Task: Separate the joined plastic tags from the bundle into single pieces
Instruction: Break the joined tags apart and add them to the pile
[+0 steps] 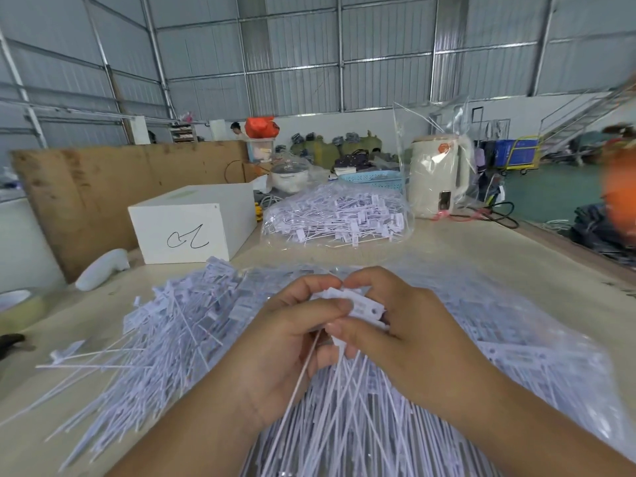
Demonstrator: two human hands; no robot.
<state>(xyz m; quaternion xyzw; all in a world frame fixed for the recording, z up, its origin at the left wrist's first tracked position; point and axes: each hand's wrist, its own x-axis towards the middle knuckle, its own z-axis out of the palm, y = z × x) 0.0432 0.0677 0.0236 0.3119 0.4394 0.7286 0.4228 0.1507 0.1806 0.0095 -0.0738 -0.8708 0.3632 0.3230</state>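
Observation:
A small bundle of joined white plastic tags sits between both hands above the table's middle. My left hand grips the bundle from the left, thumb across the tag heads. My right hand pinches the tag heads from the right. The tags' thin tails hang down toward me between the wrists. A loose heap of single tags spreads over the table on the left. More tags lie in clear plastic on the right, under my right forearm.
A clear bag full of tags lies beyond the hands. A white box stands at the back left, a cream kettle at the back right. A white object lies near a brown board.

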